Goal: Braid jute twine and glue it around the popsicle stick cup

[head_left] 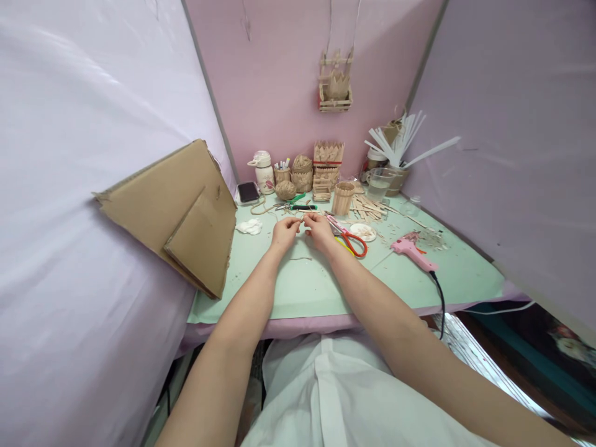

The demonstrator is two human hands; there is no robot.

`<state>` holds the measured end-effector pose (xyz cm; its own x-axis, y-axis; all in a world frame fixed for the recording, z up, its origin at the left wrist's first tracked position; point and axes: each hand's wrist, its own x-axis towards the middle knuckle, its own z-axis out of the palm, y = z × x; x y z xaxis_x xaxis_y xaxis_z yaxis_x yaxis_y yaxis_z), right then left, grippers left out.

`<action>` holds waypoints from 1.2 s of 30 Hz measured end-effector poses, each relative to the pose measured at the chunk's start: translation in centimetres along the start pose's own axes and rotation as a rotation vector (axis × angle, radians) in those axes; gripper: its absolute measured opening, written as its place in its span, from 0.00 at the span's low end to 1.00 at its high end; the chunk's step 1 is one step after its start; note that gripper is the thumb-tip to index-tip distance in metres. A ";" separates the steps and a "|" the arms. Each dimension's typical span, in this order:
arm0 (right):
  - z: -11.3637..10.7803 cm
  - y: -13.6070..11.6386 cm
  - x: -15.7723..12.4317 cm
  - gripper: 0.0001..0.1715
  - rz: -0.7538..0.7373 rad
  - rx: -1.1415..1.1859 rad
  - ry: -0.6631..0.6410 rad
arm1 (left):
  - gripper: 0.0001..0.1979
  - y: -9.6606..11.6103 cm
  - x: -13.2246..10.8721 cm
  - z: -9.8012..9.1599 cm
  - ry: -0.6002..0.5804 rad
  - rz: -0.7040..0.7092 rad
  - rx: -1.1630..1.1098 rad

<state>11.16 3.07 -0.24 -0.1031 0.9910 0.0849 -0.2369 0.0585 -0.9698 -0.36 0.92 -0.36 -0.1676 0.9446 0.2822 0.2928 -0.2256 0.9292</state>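
Observation:
My left hand (285, 232) and my right hand (318, 228) meet over the middle of the table, both closed in a pinch. Between their fingertips is a small, thin tan piece (302, 218); whether it is twine or wood I cannot tell. Right beside my right hand lie red-handled scissors (357, 243), partly covered by it, with pink-handled scissors (336, 225) next to them. A short strand of twine (300, 258) rests on the tabletop below the hands. Behind them are pliers (302, 207) with dark handles and a ball of twine (285, 190).
Folded cardboard (200, 211) leans at the left. A pink glue gun (414, 253) lies on the right, its cord over the table edge. Toward the back stand a stick cup (343, 198), loose wooden sticks (367, 208), a clear cup (379, 185) and a white bottle (263, 174). White tissue (250, 227) lies left.

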 end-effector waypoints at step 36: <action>-0.2 0.0 0.0 0.12 -0.152 -0.121 0.051 | 0.09 0.5 -0.4 0.0 0.080 -0.083 -0.064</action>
<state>11.39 3.13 -0.34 -0.0255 0.9743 0.2238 -0.1280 0.2188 -0.9673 -0.15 0.46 0.02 -0.2639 0.9393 0.2193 0.2147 -0.1645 0.9627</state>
